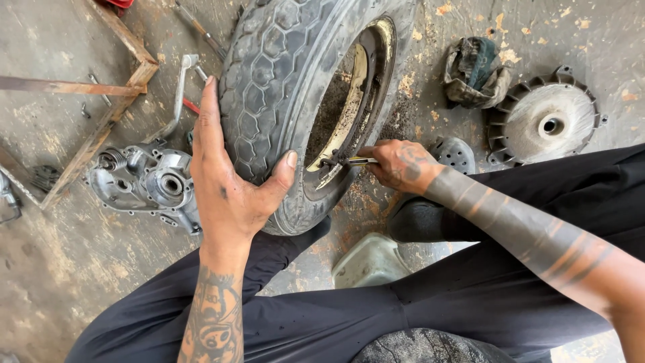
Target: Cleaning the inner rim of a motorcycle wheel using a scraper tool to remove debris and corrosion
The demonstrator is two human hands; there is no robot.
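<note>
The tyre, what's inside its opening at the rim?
Inside the tyre shows a cream rim with dark grime. The right hand pushes a small tool in there; its tip is hidden. The left hand steadies the tread.

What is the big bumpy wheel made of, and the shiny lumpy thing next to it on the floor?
The tyre looks like black rubber: matte, dusty, with moulded hexagon tread. Its rim seems painted metal, cream and chipped. The engine casing looks like cast metal, probably aluminium: silvery, dull shine, ribbed shapes.

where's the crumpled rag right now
In the head view, the crumpled rag lies on the concrete floor at upper right, between the upright tyre and the round finned metal disc.
</note>
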